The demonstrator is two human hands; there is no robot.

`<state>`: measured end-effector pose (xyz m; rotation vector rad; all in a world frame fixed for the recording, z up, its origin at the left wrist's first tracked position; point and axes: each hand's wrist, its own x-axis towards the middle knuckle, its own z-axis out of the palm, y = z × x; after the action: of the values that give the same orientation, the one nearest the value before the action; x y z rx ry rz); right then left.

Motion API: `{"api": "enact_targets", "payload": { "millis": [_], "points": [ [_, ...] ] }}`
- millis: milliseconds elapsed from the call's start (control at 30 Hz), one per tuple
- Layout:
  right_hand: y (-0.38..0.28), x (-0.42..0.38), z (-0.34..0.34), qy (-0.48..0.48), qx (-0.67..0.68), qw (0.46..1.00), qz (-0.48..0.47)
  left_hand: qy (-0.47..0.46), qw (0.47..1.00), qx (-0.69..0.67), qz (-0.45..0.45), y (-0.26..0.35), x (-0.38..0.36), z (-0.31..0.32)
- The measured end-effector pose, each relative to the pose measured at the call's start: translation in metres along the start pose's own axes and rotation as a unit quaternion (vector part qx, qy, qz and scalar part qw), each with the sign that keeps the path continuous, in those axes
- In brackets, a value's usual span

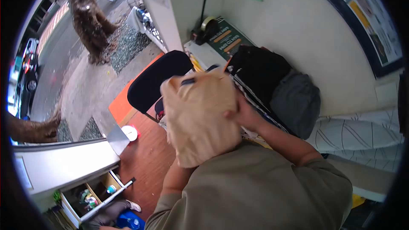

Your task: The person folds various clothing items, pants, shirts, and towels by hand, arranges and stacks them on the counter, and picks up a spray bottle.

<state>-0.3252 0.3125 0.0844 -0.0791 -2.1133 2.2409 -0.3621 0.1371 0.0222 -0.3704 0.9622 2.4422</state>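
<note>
A folded beige shirt (200,115) with a dark label at its collar is held up in front of my chest, a little blurred. My right hand (245,113) grips its right edge, thumb on top and fingers partly behind the cloth. My left forearm (177,179) reaches under the shirt, which hides the left hand that supports it from below. Just beyond the shirt stands a dark-backed chair (159,81). To the right of my right hand lie a folded black garment (257,70) and a dark grey garment (296,100).
A green sign (228,38) and a tape roll (208,24) lie by the wall. An open drawer unit (96,194) stands at lower left, near a person's leg and shoe (134,205). A round white light (130,133) sits near the glass, with a street outside.
</note>
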Motion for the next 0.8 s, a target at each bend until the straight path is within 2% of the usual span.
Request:
{"api": "enact_targets", "payload": {
  "millis": [33,100,133,233,333,367,433,500,533,600,667,700,800],
  "points": [
    [-0.031,-0.006,-0.015,-0.008,0.078,0.996,0.051,-0.03,0.999,0.031,-0.004,0.003,0.008,0.025],
    [-0.053,-0.022,-0.042,0.183,0.028,0.983,0.016,-0.093,0.991,0.091,-0.007,0.009,0.035,0.079],
    [-0.064,-0.024,-0.059,0.249,0.026,0.968,-0.006,-0.121,0.986,0.117,-0.012,0.012,0.051,0.106],
    [-0.114,-0.014,-0.097,0.387,0.069,0.919,-0.035,-0.199,0.963,0.177,-0.05,0.029,0.095,0.173],
    [-0.098,-0.001,-0.14,0.378,0.112,0.916,-0.072,-0.259,0.931,0.164,-0.199,0.048,0.116,0.207],
    [-0.079,0.006,-0.155,0.382,0.097,0.917,-0.056,-0.271,0.917,0.144,-0.255,0.053,0.113,0.211],
    [-0.011,0.019,-0.183,0.39,0.068,0.918,-0.027,-0.264,0.897,0.285,-0.212,0.012,0.15,0.173],
    [0.053,0.023,-0.202,0.412,0.005,0.91,0.052,-0.247,0.835,0.467,-0.154,-0.023,0.174,0.139],
    [0.048,0.024,-0.198,0.418,-0.029,0.906,0.064,-0.247,0.858,0.423,-0.156,-0.027,0.175,0.136],
    [0.029,0.027,-0.193,0.407,0.018,0.913,0.037,-0.245,0.897,0.334,-0.156,-0.025,0.171,0.129],
    [0.006,0.02,-0.185,0.373,0.058,0.926,0.003,-0.231,0.898,0.351,-0.129,-0.017,0.157,0.134],
    [0.009,0.018,-0.185,0.385,0.032,0.923,0.002,-0.223,0.9,0.358,-0.112,-0.013,0.151,0.137],
    [0.037,0.014,-0.19,0.393,-0.083,0.916,0.003,-0.135,0.792,0.593,0.05,-0.029,0.155,0.13]
  ]
}}
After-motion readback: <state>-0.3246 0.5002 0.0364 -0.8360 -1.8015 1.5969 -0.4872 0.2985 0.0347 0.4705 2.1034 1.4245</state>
